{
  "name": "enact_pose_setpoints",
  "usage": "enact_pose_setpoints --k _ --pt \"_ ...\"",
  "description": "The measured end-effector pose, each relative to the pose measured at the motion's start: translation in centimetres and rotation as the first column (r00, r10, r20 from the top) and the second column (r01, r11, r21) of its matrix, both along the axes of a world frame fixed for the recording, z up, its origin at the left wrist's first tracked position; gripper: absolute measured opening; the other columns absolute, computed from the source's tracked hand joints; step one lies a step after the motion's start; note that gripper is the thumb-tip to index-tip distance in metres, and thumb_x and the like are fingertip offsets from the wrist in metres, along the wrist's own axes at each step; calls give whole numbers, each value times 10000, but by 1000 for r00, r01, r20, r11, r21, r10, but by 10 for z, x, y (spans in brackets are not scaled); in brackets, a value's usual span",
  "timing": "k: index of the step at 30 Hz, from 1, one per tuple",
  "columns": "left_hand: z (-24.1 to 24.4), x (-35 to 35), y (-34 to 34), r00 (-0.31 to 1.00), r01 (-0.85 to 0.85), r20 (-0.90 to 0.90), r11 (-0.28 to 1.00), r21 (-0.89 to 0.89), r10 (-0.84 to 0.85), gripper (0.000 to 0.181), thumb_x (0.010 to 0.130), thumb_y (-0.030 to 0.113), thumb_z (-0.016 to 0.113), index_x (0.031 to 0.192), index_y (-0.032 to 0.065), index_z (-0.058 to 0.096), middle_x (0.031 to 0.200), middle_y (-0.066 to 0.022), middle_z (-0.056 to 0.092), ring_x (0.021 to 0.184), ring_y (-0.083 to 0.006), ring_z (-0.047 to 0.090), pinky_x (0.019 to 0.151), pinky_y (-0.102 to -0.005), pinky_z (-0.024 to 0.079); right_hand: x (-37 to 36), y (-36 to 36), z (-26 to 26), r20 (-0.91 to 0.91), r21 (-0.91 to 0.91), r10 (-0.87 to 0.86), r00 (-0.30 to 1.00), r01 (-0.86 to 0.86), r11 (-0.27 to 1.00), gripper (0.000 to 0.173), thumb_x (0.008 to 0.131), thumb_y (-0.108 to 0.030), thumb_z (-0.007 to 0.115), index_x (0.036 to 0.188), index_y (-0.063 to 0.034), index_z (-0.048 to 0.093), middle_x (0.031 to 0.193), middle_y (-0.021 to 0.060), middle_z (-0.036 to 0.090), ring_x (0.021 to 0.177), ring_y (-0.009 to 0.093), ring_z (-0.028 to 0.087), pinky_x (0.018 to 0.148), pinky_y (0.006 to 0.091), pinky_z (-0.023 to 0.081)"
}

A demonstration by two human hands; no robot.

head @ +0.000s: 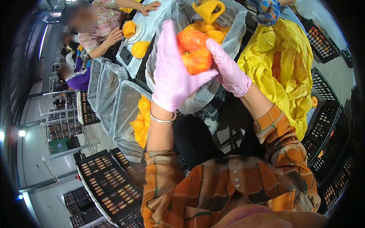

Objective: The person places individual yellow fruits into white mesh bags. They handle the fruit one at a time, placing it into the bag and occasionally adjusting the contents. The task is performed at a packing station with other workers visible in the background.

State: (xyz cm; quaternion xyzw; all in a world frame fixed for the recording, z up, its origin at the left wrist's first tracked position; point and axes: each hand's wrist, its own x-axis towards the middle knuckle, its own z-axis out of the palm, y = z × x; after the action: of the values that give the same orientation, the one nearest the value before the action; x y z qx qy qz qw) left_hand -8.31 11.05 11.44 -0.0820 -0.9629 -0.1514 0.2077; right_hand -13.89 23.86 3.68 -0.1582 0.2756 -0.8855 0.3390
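Note:
A red and orange apple (194,52) is held between my two hands, its stem end facing the camera. My left hand (174,68), in a pink glove and slightly blurred, lies along the apple's left side and under it. My right hand (229,68), also gloved in pink, touches the apple's right side with its fingertips. Behind the apple stands a container with a translucent liner (238,28), holding several fruits in yellow foam nets (215,35). Above them is a yellow foam net (209,10) with an open end; what holds it is mostly hidden.
A yellow woven sack (296,62) stands at the right, beside black plastic crates (322,114). At upper left a co-worker's hand (114,37) is near a netted fruit (129,29) on a small white scale (139,32). Another lined container (122,114) holds netted fruits; a blue-patterned glove (268,12) shows at upper right.

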Motion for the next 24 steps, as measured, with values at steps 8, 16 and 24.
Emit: enact_pose_setpoints --k 8,16,24 --pt "-42 23 -21 982 18 -188 968 248 30 1269 540 350 940 1473 -91 202 1412 -254 395 1247 -365 480 1048 -424 423 7 -12 2 88 30 134 987 -137 990 570 1008 -457 479 1380 -26 473 1340 102 572 1215 182 571 1045 323 448" --pt "-59 34 -35 961 -53 -255 974 222 110 1110 541 247 923 1430 -64 335 1300 -195 510 1164 -313 542 1004 -387 448 6 -22 -11 -302 254 69 951 10 967 625 977 -357 582 1443 -13 349 1368 103 504 1250 161 506 1059 298 417" --pt "-58 42 -41 961 -78 -234 956 283 148 1079 544 224 920 1419 -75 364 1290 -185 515 1161 -298 552 1004 -377 456 10 -31 -11 -261 270 124 957 -51 962 562 980 -310 591 1419 -16 399 1340 82 536 1212 138 535 1031 287 438"
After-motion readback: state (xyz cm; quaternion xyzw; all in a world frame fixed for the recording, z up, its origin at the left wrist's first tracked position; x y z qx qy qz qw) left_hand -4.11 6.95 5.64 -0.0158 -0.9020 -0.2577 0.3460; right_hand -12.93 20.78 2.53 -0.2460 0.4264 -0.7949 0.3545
